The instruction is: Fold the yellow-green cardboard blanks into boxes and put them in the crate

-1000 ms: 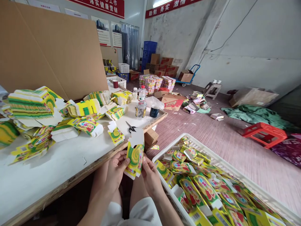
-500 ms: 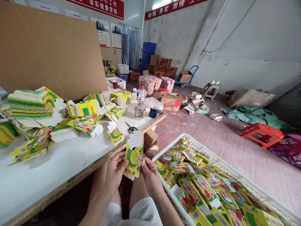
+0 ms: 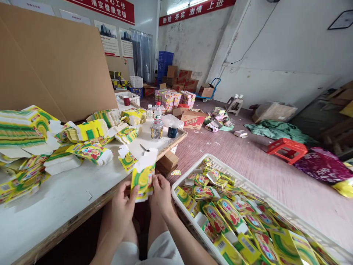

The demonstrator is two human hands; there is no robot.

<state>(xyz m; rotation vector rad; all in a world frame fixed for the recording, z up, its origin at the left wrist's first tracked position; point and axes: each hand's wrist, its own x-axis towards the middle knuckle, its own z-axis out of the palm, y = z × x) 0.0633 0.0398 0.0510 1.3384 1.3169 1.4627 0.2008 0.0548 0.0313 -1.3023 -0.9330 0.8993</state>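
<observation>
A yellow and green printed carton (image 3: 142,179) with white flaps standing up at its top is held over my lap, beside the table edge. My left hand (image 3: 124,200) grips its left side, thumb on the printed face. On its right edge my right hand (image 3: 162,193) pinches with thumb and fingers. Just beyond, a small stack of flat cartons (image 3: 127,160) lies on the white table (image 3: 68,195). To my right, a white plastic basket (image 3: 176,195) holds many folded cartons (image 3: 216,217).
Heaped flat cartons (image 3: 22,129) cover the table's left, before a large cardboard sheet (image 3: 55,59). A jar (image 3: 157,130), a dark mug (image 3: 172,131) and a red-capped bottle (image 3: 157,111) stand near the far corner. Scissors (image 3: 143,148) are partly hidden. A red stool (image 3: 286,150) stands on the floor.
The view has turned right, so the surroundings shift left. Both hands still hold the carton, which now stands a little higher in view and hides the scissors' handles.
</observation>
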